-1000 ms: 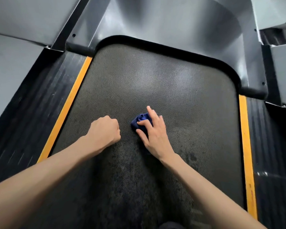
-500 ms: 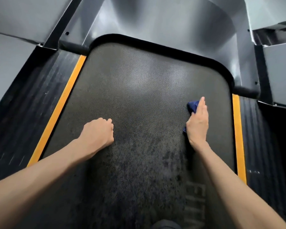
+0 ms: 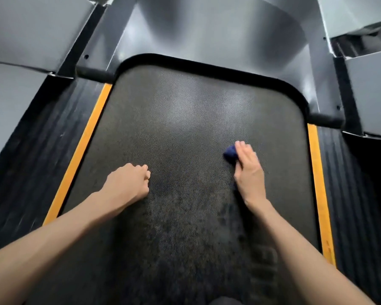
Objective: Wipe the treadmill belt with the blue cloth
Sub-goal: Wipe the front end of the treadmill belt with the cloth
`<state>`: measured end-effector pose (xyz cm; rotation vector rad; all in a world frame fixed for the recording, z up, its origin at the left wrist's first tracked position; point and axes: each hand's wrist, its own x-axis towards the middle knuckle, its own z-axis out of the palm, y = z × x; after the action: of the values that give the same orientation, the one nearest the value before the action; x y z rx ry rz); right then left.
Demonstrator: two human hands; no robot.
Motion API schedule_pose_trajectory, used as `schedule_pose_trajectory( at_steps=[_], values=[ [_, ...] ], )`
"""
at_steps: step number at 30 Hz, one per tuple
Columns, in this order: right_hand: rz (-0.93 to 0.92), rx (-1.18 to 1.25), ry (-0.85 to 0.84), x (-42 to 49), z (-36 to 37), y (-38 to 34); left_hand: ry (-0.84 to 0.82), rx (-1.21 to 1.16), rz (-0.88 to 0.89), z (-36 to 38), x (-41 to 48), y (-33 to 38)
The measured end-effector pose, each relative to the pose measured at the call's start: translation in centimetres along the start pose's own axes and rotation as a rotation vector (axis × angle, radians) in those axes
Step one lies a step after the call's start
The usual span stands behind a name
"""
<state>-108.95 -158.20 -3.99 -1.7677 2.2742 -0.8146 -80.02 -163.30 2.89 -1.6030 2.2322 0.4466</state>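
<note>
The right hand [image 3: 250,172] lies flat on the crumpled blue cloth [image 3: 230,154]. The cloth sits on the dark textured treadmill belt [image 3: 185,128] and pokes out from under the fingers on their left side. The left hand [image 3: 128,183], curled into a fist, rests on the belt well to the left of the right hand and slightly nearer the person. Near the right hand, on its right, runs a narrow orange edge strip [image 3: 317,183], with a ribbed black side rail [image 3: 350,194] beyond it. A second orange strip [image 3: 84,146] and a second ribbed rail [image 3: 42,150] lie left of the left hand. Well ahead of both hands, the belt passes under the curved grey metal motor cover [image 3: 207,29].
</note>
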Motion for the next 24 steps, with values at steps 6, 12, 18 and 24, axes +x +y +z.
schedule_pose_trajectory(
  at_steps=[6, 12, 18, 24],
  values=[
    [0.316, 0.029, 0.141, 0.6, 0.7, -2.2, 0.019, 0.049, -0.025, -0.6, -0.3, 1.4],
    [-0.419, 0.120, -0.272, -6.1, 4.6, -8.9, 0.041, -0.014, -0.075, -0.9, -0.3, 1.4],
    [-0.081, -0.046, -0.056, 1.4, -3.0, 2.2, 0.022, -0.094, -0.012, 0.2, -0.2, -0.4],
    [0.312, -0.116, 0.133, 2.0, -1.9, 0.8, 0.078, -0.001, -0.023, 0.1, -0.4, 0.8]
  ],
)
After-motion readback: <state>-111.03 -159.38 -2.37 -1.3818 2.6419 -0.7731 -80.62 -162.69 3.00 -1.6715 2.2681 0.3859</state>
